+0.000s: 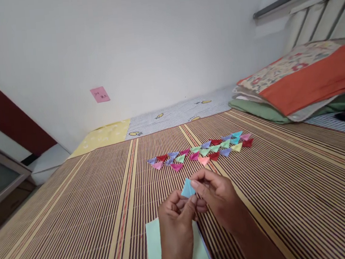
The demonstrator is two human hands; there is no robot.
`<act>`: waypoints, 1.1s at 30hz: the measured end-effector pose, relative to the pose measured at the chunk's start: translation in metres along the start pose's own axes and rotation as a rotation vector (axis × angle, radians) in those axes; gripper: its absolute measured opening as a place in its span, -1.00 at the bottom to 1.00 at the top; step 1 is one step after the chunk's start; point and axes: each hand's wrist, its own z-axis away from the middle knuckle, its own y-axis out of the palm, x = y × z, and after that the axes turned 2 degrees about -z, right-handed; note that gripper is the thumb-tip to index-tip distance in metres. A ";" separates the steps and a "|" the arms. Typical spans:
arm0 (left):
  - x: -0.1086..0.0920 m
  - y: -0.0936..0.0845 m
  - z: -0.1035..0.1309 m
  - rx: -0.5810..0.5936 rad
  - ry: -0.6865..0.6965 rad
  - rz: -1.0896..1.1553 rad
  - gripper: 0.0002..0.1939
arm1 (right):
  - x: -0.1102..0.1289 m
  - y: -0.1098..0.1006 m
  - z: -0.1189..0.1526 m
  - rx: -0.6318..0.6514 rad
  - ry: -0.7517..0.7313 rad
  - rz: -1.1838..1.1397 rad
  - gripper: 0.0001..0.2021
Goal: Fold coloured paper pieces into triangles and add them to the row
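A small light-blue folded paper piece (187, 188) is held up between both my hands in the head view. My left hand (177, 222) pinches its lower edge between thumb and fingers. On its right side, my right hand (217, 194) grips it with thumb and forefinger. Beneath my left hand and wrist lies a pale green sheet (153, 245), partly hidden by them. Just beyond my hands, several small folded paper pieces (204, 160) in red, pink, purple, green, yellow and blue lie in uneven rows on the striped mat.
A striped bamboo mat (76, 208) covers the bed. Folded bedding with an orange border (311, 79) is piled at the right, near a radiator (323, 15). A pink note (100, 94) sticks to the white wall. Checked cloth (171, 115) runs along the mat's far edge.
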 end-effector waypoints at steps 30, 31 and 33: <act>-0.012 -0.028 0.000 -0.108 0.175 -0.250 -0.83 | 0.013 -0.001 0.004 0.141 -0.370 0.691 -0.73; -0.011 -0.028 0.001 -0.109 0.182 -0.275 -0.84 | 0.013 -0.001 0.004 0.144 -0.370 0.706 -0.73; -0.011 -0.027 0.001 -0.115 0.197 -0.307 -0.85 | 0.014 0.000 0.005 0.150 -0.371 0.731 -0.72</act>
